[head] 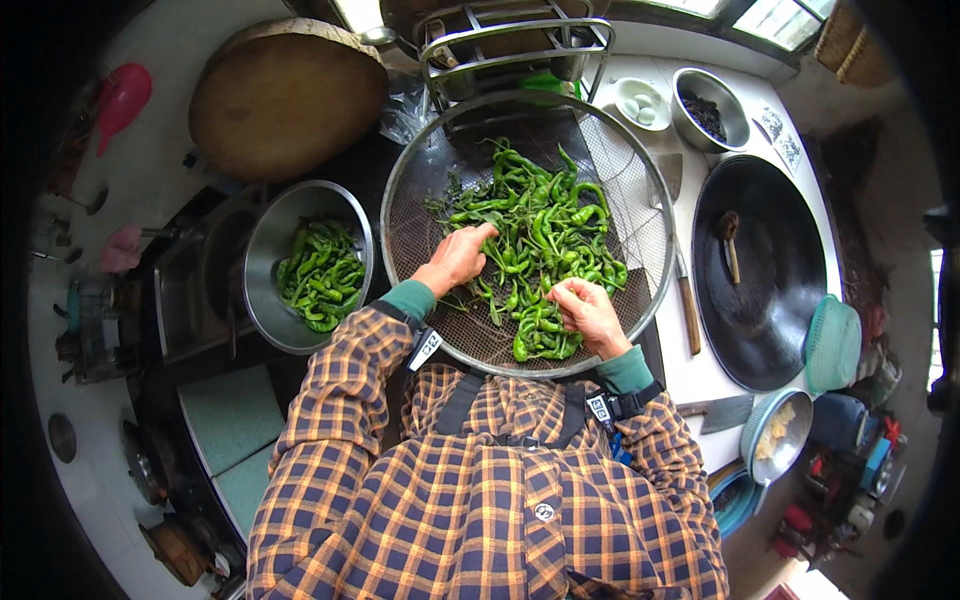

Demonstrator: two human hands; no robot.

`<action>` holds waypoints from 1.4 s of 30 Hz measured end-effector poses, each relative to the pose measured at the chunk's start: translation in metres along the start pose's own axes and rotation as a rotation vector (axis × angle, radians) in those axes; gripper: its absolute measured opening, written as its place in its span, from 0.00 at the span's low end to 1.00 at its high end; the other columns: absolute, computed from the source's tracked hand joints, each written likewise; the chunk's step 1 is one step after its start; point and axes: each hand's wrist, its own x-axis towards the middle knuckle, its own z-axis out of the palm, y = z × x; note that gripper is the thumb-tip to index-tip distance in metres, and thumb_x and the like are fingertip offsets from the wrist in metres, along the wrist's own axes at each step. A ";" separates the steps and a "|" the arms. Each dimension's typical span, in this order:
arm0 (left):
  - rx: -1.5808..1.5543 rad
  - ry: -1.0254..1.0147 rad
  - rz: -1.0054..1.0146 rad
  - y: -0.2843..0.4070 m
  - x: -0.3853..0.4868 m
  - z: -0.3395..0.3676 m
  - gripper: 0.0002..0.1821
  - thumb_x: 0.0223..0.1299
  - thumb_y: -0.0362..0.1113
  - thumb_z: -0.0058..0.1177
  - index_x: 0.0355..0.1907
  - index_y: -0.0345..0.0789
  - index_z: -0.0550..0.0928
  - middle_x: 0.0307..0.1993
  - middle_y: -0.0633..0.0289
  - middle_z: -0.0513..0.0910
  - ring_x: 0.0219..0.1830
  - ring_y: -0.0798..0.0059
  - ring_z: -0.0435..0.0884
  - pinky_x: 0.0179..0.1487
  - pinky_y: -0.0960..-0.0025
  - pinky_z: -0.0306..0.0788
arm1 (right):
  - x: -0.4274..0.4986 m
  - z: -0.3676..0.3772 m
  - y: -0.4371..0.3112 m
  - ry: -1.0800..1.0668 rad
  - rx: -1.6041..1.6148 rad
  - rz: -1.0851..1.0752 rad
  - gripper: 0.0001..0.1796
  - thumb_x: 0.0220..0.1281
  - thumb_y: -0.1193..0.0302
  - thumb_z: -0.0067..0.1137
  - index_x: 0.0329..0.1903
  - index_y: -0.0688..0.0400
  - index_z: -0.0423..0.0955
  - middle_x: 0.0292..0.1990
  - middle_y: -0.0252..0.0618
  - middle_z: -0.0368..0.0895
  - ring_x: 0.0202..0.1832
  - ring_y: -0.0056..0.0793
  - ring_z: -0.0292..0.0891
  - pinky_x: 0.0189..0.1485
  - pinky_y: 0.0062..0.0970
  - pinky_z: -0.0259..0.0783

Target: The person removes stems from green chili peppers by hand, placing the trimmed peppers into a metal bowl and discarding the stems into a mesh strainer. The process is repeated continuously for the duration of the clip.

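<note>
A round wire-mesh sieve (pixel 409 225) lies before me, with a heap of green chili peppers (pixel 551 202) and leafy stems on it. My left hand (pixel 459 256) reaches into the left side of the heap, its forefinger among the leaves; whether it grips anything is unclear. Over the heap's lower right, my right hand (pixel 586 311) has thumb and forefinger pinched together; whether a pepper or stem is between them cannot be made out. Left of the sieve, a steel bowl (pixel 262 289) holds more green peppers (pixel 319 277).
A black wok (pixel 765 315), a wood-handled spatula (pixel 686 307) and a cleaver (pixel 727 414) are on the right. A metal rack (pixel 517 45), a dish of eggs (pixel 626 120) and a steel bowl (pixel 739 139) stand behind. A round wooden board (pixel 285 105) is at back left.
</note>
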 end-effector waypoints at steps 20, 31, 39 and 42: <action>-1.159 -0.401 -0.512 0.055 -0.055 -0.063 0.12 0.72 0.40 0.46 0.37 0.35 0.78 0.12 0.78 0.61 0.12 0.90 0.55 0.17 0.80 0.49 | 0.016 0.028 -0.014 -0.115 -0.142 -0.018 0.09 0.69 0.64 0.60 0.36 0.57 0.77 0.21 0.19 0.69 0.18 0.08 0.58 0.18 0.14 0.53; -1.404 -0.309 -0.412 0.082 -0.063 -0.066 0.10 0.73 0.38 0.43 0.45 0.34 0.76 0.31 0.63 0.80 0.21 0.87 0.69 0.19 0.84 0.57 | 0.012 0.049 -0.034 -0.247 0.059 -0.023 0.09 0.69 0.66 0.60 0.33 0.55 0.73 0.23 0.19 0.66 0.20 0.06 0.56 0.21 0.15 0.51; -1.481 -0.104 -0.479 0.095 -0.069 -0.042 0.13 0.76 0.46 0.41 0.41 0.40 0.74 0.25 0.72 0.70 0.19 0.87 0.63 0.20 0.84 0.57 | 0.007 0.071 -0.024 -0.174 -0.558 -0.495 0.08 0.65 0.70 0.61 0.34 0.62 0.78 0.23 0.30 0.79 0.25 0.17 0.71 0.28 0.23 0.69; -1.603 -0.089 -0.455 0.095 -0.071 -0.044 0.14 0.77 0.47 0.40 0.44 0.39 0.72 0.23 0.69 0.69 0.18 0.87 0.62 0.20 0.83 0.56 | 0.005 0.062 -0.024 -0.143 -0.316 -0.260 0.12 0.71 0.66 0.56 0.36 0.63 0.78 0.28 0.27 0.79 0.27 0.14 0.70 0.30 0.18 0.68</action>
